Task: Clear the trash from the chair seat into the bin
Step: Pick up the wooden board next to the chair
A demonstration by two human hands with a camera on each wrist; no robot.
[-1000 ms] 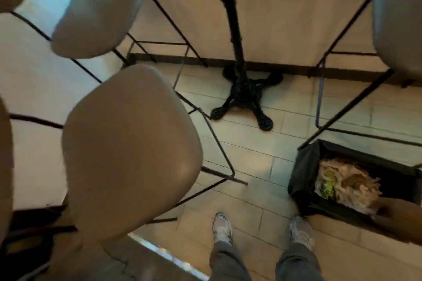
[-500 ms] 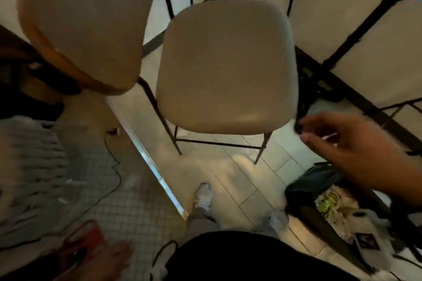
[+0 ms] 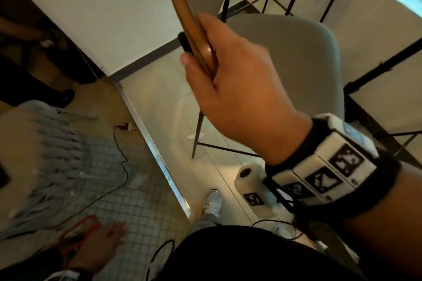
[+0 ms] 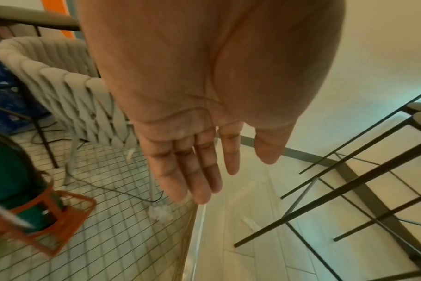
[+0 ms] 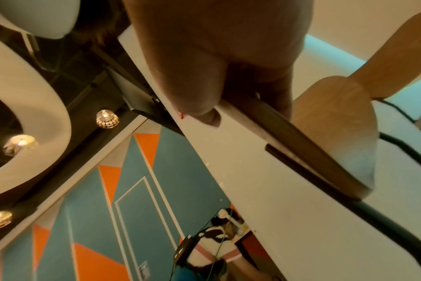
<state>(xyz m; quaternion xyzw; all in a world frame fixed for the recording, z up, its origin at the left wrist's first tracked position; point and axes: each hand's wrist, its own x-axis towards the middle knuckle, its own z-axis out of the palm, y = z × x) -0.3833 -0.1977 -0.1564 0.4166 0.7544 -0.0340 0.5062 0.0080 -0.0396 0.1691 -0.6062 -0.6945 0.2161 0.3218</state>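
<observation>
While your right hand (image 3: 237, 89) grips the wooden edge of the chair backrest (image 3: 189, 16), thumb on one side and fingers (image 5: 280, 95) wrapped round the other, your left hand (image 4: 204, 106) hangs low beside you, fingers (image 4: 192, 171) straight and loose, holding nothing. Chair seat (image 3: 296, 64) sits just behind the right hand; its visible part is bare grey upholstery. Bin isn't visible in any view. Small white scraps (image 4: 161, 213) lie on the tiled floor (image 3: 127, 201) near the woven chair (image 4: 67, 91).

Chair back rim (image 3: 182, 4) glossy wood; seat (image 3: 296, 57) matt cloth; legs (image 3: 197, 134) metal.
</observation>
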